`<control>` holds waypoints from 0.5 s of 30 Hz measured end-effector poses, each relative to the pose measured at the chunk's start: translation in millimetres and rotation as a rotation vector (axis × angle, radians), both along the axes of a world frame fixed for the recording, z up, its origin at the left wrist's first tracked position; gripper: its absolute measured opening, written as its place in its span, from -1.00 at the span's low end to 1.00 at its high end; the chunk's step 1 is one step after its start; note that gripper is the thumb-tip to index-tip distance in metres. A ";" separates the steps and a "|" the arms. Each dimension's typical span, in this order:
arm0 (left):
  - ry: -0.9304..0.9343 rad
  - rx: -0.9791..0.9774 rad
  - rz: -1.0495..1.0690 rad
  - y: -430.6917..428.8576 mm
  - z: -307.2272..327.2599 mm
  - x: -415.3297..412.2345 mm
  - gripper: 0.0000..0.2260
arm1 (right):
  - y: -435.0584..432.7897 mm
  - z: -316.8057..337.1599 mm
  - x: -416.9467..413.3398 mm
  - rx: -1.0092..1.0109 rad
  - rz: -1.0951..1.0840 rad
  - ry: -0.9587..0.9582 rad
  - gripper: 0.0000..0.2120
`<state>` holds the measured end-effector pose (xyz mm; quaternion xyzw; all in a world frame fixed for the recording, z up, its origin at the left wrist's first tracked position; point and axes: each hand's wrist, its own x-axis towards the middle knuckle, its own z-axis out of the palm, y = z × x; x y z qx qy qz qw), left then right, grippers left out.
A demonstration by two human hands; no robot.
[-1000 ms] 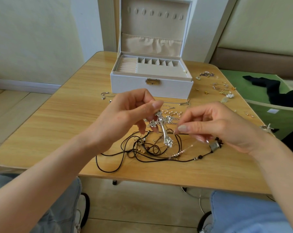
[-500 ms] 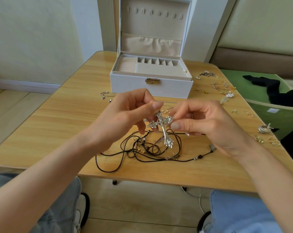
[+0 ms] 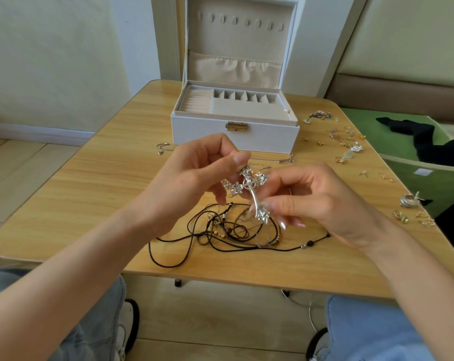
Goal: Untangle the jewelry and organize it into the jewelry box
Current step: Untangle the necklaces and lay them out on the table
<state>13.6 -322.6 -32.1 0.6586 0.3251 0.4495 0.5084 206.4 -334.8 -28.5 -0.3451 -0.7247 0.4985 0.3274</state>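
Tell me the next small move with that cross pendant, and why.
Probably lift the cross pendant a little higher, to show which strand it hangs on. The left hand pinches its top, the right hand its lower end, above the tangle of black cords; its own strand cannot be made out.

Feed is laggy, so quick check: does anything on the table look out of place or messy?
Yes. Black cords lie tangled in a heap on the table, and small earrings are strewn loose right of the open jewelry box.
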 end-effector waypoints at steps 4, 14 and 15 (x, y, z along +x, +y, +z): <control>-0.021 0.020 0.044 -0.6 -0.5 1.2 -0.82 | -0.1 -1.6 -2.0 -0.013 -0.039 0.010 -0.87; -0.099 -0.151 -0.057 1.0 -3.9 0.9 -0.80 | -2.5 -1.4 -7.8 -0.006 -0.054 0.010 -0.86; -0.115 -0.177 -0.076 0.9 -3.5 0.8 -0.80 | -1.7 -0.7 -6.0 -0.004 -0.060 0.006 -0.84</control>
